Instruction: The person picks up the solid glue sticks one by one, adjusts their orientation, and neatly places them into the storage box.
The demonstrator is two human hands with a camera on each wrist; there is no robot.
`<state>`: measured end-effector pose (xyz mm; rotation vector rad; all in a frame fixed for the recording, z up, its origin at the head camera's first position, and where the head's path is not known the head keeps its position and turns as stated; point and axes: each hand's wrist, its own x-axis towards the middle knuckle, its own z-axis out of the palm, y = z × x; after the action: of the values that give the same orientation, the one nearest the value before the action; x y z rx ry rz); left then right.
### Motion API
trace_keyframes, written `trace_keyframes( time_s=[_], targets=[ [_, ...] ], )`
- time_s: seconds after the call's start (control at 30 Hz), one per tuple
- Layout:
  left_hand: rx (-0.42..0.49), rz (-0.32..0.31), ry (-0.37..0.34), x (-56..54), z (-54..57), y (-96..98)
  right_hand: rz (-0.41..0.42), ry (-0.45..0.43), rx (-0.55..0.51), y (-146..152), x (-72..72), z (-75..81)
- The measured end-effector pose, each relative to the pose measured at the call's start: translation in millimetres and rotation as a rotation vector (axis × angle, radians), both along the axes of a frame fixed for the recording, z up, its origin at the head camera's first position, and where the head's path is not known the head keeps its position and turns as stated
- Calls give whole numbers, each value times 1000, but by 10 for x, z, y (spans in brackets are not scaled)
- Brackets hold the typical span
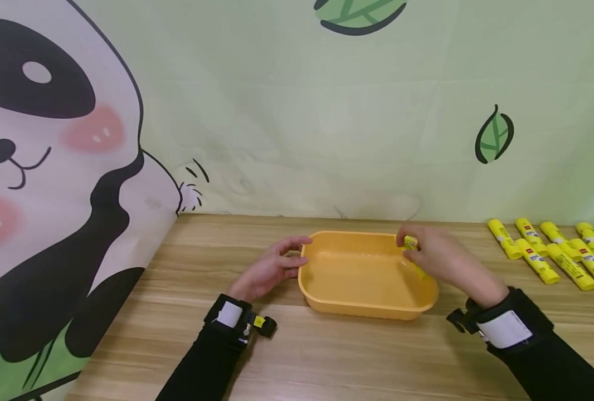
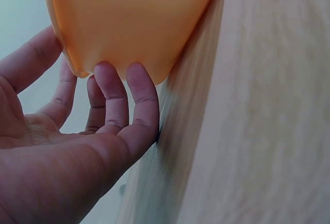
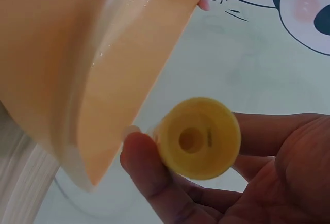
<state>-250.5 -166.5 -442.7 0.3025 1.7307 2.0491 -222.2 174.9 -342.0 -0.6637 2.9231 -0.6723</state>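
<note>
On the right of the tabletop, seven yellow tubes lie grouped before a panda-printed backdrop, apart from an orange tray. The left hand, fingers loosely spread, touches the tray's left end; the right hand pinches another yellow tube at the opposite end.

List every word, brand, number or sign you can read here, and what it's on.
Nothing reads with certainty.
Yellow glue sticks on the right: printed labels, too small and blurred.
Held glue stick: dark mark on its end, unreadable.
Yellow tag at the left wrist: mark too small.
Orange tray, leaf-and-panda backdrop: no lettering visible.
</note>
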Motion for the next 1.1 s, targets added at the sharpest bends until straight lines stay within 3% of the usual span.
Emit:
trace_keyframes(
  time_s=[0.33, 0.53, 0.8, 0.93, 1.1],
  targets=[
    [-2, 2, -1, -2, -27, 4, -24, -72, 74, -67, -48, -28],
    [-4, 4, 2, -5, -28, 2, -58, -223, 144, -150, -87, -8],
    [7, 4, -3, -7, -27, 13, -33, -283, 225, -222, -132, -21],
    [5, 0, -9, -5, -26, 15, -20, -277, 272, -239, -153, -64],
    [2, -2, -9, -6, -24, 18, 2, -210, 357, -282, -148, -122]
  ],
)
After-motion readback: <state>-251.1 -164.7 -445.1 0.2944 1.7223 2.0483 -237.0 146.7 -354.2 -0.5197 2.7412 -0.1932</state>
